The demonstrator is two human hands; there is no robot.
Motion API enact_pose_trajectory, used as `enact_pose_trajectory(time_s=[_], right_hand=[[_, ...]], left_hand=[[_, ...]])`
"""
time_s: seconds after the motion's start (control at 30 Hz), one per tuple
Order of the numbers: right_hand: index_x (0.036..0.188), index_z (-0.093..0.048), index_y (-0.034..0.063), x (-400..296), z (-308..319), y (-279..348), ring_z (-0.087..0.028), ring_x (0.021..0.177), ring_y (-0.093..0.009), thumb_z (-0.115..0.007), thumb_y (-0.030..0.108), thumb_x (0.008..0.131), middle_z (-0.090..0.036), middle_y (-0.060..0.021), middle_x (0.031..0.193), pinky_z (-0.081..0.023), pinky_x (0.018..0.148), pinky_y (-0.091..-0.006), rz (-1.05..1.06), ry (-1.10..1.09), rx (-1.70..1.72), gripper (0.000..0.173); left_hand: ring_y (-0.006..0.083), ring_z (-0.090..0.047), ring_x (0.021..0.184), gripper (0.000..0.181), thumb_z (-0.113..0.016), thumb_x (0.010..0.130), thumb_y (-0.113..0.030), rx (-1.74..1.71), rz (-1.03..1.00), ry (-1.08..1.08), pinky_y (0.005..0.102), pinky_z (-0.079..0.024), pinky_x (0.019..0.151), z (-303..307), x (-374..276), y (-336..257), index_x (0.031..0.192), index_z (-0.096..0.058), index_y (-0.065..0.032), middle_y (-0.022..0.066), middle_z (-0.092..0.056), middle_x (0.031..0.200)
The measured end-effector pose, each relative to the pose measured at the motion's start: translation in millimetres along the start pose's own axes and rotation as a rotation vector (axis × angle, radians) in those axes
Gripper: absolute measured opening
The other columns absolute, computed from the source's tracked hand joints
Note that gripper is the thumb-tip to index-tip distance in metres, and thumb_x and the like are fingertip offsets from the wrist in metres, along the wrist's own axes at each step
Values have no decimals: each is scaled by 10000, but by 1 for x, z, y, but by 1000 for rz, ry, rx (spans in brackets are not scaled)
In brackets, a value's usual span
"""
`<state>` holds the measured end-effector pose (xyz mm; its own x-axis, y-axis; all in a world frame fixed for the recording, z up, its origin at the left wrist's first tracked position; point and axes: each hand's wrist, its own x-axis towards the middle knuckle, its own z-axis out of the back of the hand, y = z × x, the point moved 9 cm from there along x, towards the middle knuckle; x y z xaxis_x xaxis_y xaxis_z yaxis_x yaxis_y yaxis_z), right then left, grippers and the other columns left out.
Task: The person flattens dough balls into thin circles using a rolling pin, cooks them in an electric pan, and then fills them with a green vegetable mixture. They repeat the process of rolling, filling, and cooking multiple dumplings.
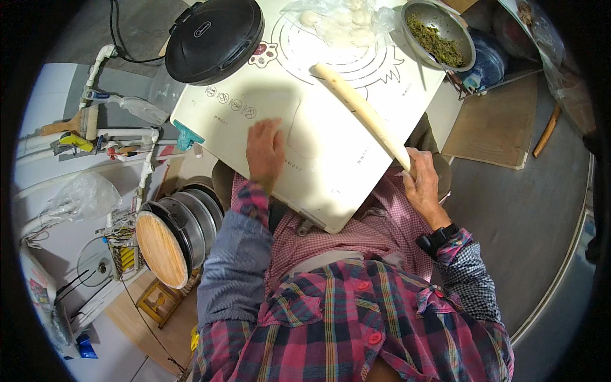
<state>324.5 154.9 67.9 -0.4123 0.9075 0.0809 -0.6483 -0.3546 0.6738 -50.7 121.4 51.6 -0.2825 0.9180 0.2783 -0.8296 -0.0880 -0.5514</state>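
Observation:
In my right hand (421,184) is the near end of a light wooden rolling pin (358,102). The pin slants up and left across a white mat (329,191) printed with circles and measure marks. My left hand (266,150) is over the mat's left part, back side up; its fingertips are partly hidden. Just right of it I make out the faint edge of a thin pale sheet (305,129), possibly dough, washed out by glare. Pale dough lumps (355,21) lie in clear plastic at the far side.
A black Midea electric griddle (215,40) stands far left. At the far right, a metal bowl (439,36) holds chopped green filling. Lidded pots (181,224) are at my left, beside white pipes (148,167). A wooden board (494,124) lies to the right.

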Motion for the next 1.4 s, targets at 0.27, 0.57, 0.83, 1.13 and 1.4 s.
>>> enact_pose_trajectory(time_s=[0.27,0.57,0.83,1.13,1.4], right_hand=[[1345,-563,32,-20,-9,-3,-621,1053,-423,-649,-31,828,-551,-206,1147,-522,926,-450,-97,-42,95,528],[1331,-585,37,-24,-23,2,-631,1043,-395,-655,-49,814,-563,-191,1127,-524,922,-426,-120,21,149,528],[1323,-589,25,-29,-31,2,-618,1015,-362,-658,-83,794,-557,-182,1115,-517,906,-409,-163,13,181,544],[1247,-614,9,-26,-16,13,-648,897,-301,-650,-57,806,-598,-169,1043,-528,773,-381,-72,76,250,447],[1139,-534,66,-45,-55,-17,-685,699,-360,-695,59,878,-661,-176,818,-521,629,-449,-167,433,196,307]], left_hand=[[322,-621,1138,261,-780,865,-271,154,299,250,466,-521,977,-65,58,23,1093,-731,-154,107,-667,1166],[391,-736,904,185,-644,965,-117,-243,254,95,444,-568,828,-35,88,23,1144,-658,-69,185,-751,927],[347,-475,1446,519,-636,1007,-298,176,-535,195,519,-375,1186,-52,56,-22,1462,-561,-61,147,-518,1563],[471,-250,1561,877,-606,1003,-489,192,-93,223,623,-168,1271,-58,-48,-73,1632,-280,28,289,-267,1687],[388,-286,1578,782,-532,1047,-458,244,-449,436,621,-143,1273,-73,-6,-59,1653,-293,-24,190,-304,1711]])
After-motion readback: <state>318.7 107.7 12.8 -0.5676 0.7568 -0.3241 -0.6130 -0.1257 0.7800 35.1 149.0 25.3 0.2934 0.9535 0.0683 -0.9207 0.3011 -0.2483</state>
